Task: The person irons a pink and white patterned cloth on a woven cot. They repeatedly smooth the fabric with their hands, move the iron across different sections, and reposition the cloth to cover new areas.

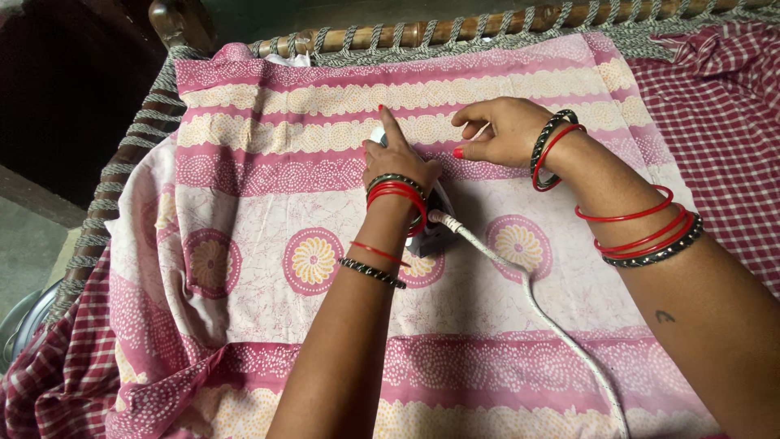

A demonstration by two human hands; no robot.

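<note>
Head view, looking down at a pink & cream printed cloth (pixel 325 203) spread flat over a rope-strung cot w/ a wooden frame (pixel 455 28) along the top edge.

Left hand (pixel 398 158) is closed around the handle of an electric iron (pixel 431 232), index finger sticking out straight, pointing up the cloth. Iron sits sole-down on the cloth near the middle, mostly hidden under the hand & wrist; only its dark rear end & a bit of white body show. White cord (pixel 536 309) leaves the back of the iron & runs down-right across the cloth to the bottom edge of the pic.

Right hand (pixel 500 130) lies on the cloth just beside the iron's tip, to its right. Fingers curled, tips pressing or pinching the fabric – it grips no separate item, can't tell if there's a fold between the fingers. Red nail polish on both hands.

Both wrists & forearms carry red bangles (pixel 634 219) plus dark patterned ones. Small dark mark on the right forearm.

Cloth pattern: dotted pink bands, cream bands, round flower medallions in the middle strip. Left part of the cloth is rumpled & hangs off the cot side. A red-and-white checked cloth (pixel 723 122) lies under it, showing at right & at lower left. Dark floor beyond the cot at left
</note>
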